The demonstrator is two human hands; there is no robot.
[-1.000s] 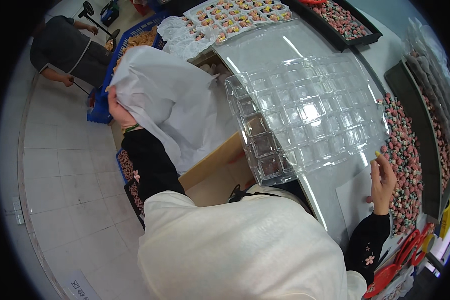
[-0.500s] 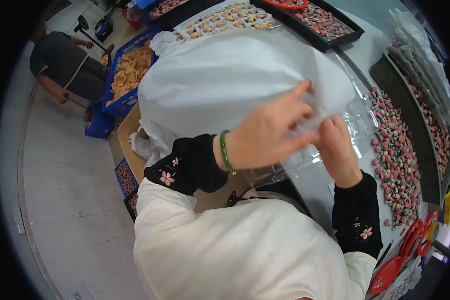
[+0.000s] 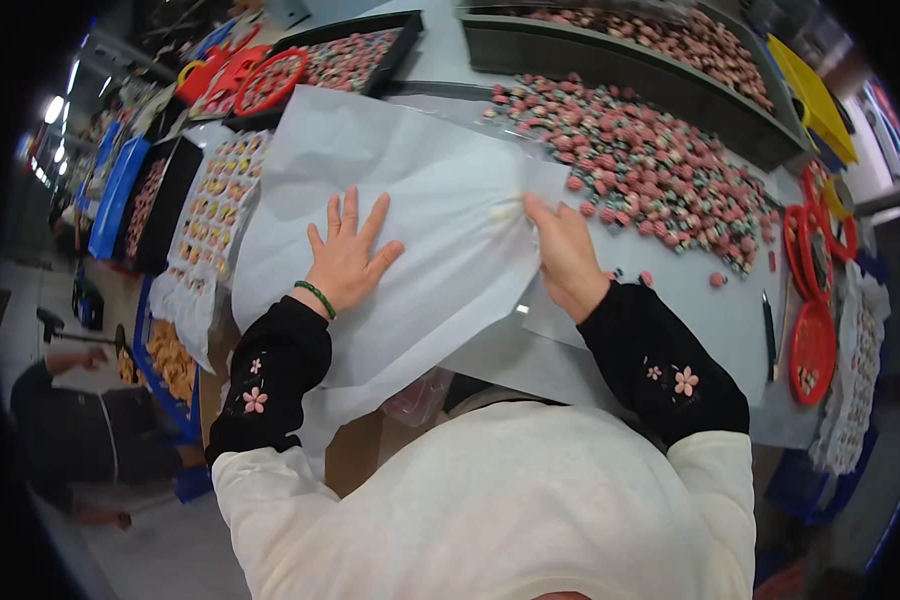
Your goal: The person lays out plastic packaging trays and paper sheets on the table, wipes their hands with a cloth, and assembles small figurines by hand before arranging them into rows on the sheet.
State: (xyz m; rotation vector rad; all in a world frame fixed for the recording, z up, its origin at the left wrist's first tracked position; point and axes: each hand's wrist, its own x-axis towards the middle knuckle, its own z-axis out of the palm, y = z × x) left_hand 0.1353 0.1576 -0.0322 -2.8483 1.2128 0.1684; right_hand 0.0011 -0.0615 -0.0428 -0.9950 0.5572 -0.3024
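A large, thin white sheet (image 3: pixel 380 270) spreads over the work table in front of me, creased toward its right end. My left hand (image 3: pixel 346 256) lies on it with the fingers spread; a green braided bracelet circles the wrist. At the sheet's right edge my right hand (image 3: pixel 566 250) is closed, thumb and fingers pinching the material, and folds run from the grip. Clear plastic shows faintly along the sheet's far right edge; what lies beneath is mostly hidden. Just beyond my right hand is a wide heap of small pink and dark ball-shaped pieces (image 3: pixel 630 160).
Beyond the heap stands a long grey bin (image 3: pixel 610 60). Red round sieves (image 3: pixel 813 345) and a black pen (image 3: pixel 769 325) lie at right. Filled white trays (image 3: pixel 220 200) sit left, near a blue crate of tan pieces (image 3: pixel 172 360). Another person (image 3: pixel 100 430) stands at far left.
My view has swung to the right. My left hand now lies flat on the sheet instead of near the right hand. The sheet is spread flatter, and my right hand holds its right edge.
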